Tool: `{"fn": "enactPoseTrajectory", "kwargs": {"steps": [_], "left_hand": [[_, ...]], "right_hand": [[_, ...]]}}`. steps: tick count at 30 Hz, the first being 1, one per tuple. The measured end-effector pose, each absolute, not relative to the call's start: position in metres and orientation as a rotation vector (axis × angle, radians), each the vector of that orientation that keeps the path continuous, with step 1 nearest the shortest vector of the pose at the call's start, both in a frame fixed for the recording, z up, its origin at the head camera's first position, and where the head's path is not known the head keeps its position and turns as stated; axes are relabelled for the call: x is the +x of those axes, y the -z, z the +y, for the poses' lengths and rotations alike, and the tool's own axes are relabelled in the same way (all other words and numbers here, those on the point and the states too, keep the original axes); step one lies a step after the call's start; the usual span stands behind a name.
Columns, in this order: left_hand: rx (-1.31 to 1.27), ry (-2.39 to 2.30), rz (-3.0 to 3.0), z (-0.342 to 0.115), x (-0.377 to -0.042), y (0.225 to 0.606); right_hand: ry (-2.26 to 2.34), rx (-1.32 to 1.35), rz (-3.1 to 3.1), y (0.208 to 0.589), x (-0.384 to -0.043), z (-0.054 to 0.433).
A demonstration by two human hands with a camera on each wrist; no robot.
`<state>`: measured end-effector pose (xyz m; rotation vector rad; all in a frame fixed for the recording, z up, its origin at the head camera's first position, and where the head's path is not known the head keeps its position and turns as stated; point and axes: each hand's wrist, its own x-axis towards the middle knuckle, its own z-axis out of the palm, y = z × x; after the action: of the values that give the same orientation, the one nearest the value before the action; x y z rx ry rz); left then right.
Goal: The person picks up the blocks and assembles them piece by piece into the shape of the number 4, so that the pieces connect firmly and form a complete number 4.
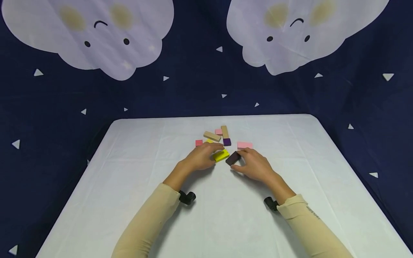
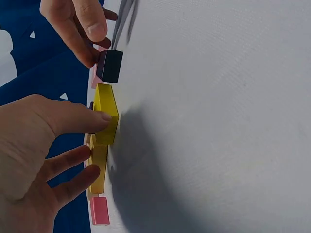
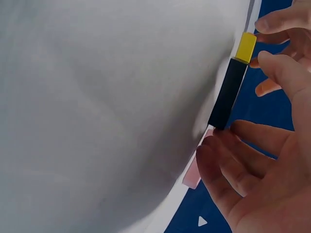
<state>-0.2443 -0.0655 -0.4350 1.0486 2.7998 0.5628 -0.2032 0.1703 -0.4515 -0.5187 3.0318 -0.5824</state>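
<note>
In the head view my left hand (image 1: pixel 200 157) pinches a bright yellow block (image 1: pixel 221 156), thumb on its near side and fingers behind. The left wrist view shows that thumb pressed against the yellow block (image 2: pixel 107 124). To the right, a black block (image 1: pixel 233 158) lies tilted at an angle on the table. My right hand (image 1: pixel 256 165) curves loosely around it. In the right wrist view its fingertips touch one end of the black block (image 3: pixel 227 94), while the thumb stands a little apart from the other end.
Behind the hands lie a red block (image 1: pixel 199 143), a second yellow block (image 1: pixel 209 141) partly hidden, two wooden blocks (image 1: pixel 212 136), a purple block (image 1: pixel 227 142), and pink blocks (image 1: pixel 245 145). The white table (image 1: pixel 129 161) ends at a dark blue cloth (image 1: pixel 193 100) with clouds.
</note>
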Motion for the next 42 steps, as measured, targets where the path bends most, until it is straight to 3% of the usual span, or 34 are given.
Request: {"fn": "enactPoseTrajectory", "kwargs": {"steps": [18,42], "left_hand": [[1.09,-0.347,2.775,-0.053,-0.248,0.437],[1.026,-0.488,2.669,-0.051,-0.257,0.443]], "right_hand": [[0.515,-0.45,3.067,0.453,-0.207,0.161],[0.488,-0.419,3.101,0.454,-0.208,0.162]]}}
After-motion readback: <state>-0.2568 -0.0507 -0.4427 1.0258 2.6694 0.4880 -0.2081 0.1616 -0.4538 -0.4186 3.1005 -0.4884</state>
